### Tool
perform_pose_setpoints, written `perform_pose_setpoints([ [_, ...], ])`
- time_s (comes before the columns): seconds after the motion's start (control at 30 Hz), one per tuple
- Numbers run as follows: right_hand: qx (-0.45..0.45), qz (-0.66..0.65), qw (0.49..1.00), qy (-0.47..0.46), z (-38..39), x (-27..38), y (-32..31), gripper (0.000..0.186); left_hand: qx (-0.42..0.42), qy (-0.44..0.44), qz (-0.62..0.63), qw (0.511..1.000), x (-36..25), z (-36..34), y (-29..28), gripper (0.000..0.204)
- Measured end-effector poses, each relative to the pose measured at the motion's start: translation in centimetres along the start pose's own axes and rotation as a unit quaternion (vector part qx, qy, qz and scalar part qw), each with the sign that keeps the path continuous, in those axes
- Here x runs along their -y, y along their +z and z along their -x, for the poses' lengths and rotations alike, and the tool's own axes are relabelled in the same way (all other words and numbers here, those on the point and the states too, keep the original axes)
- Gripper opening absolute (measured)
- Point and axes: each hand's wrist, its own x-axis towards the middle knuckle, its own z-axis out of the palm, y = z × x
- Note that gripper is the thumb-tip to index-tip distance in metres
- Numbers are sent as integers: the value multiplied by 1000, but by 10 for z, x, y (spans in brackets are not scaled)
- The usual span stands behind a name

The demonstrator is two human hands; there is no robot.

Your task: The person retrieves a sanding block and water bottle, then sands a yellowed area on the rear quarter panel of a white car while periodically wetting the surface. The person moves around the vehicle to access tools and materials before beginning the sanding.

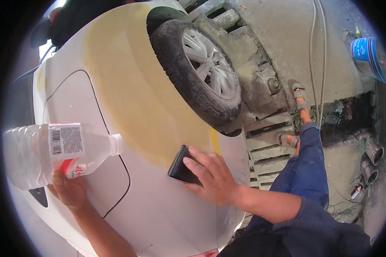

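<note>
My left hand (pixel 69 188) grips a clear plastic bottle (pixel 28 147) that lies tilted on its side, its uncapped neck pointing right, over the fuel door outline of a white car (pixel 158 214). The bottle carries a white and red label. My right hand (pixel 212 175) is closed around a black sanding block (pixel 182 165), which rests against the car's rear panel at the lower edge of a yellowish filler patch (pixel 146 103). The patch spreads over the panel beside the wheel arch. Whether any liquid is in the bottle I cannot tell.
The car's dusty wheel (pixel 197 73) stands above my right hand. A floor grate (pixel 266 150) runs beside the car near my sandalled feet. On the right are a blue-labelled bucket (pixel 371 58), metal pipes (pixel 369 171) and a long hose (pixel 317 64).
</note>
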Motion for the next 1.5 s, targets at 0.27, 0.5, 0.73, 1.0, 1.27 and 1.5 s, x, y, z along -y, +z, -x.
perform_pose_setpoints([
  [0.27,-69,15,997,-20,-113,-26,9,66,-39,-9,-9,999,10,-4,-7,77],
  [0.5,-5,8,1000,7,1,-17,-8,70,26,1,39,999,1,0,-10,70],
  [0.73,-52,20,998,-31,-95,-30,9,67,7,8,35,999,9,1,-12,67],
  [1.0,-30,35,998,-34,-60,-29,-2,70,20,25,29,999,3,3,-4,72],
  [1.27,29,12,999,-26,-8,-25,-14,71,8,26,35,999,6,7,-2,71],
  [1.5,-59,53,996,-47,-133,-31,5,63,-31,37,15,999,6,5,2,74],
])
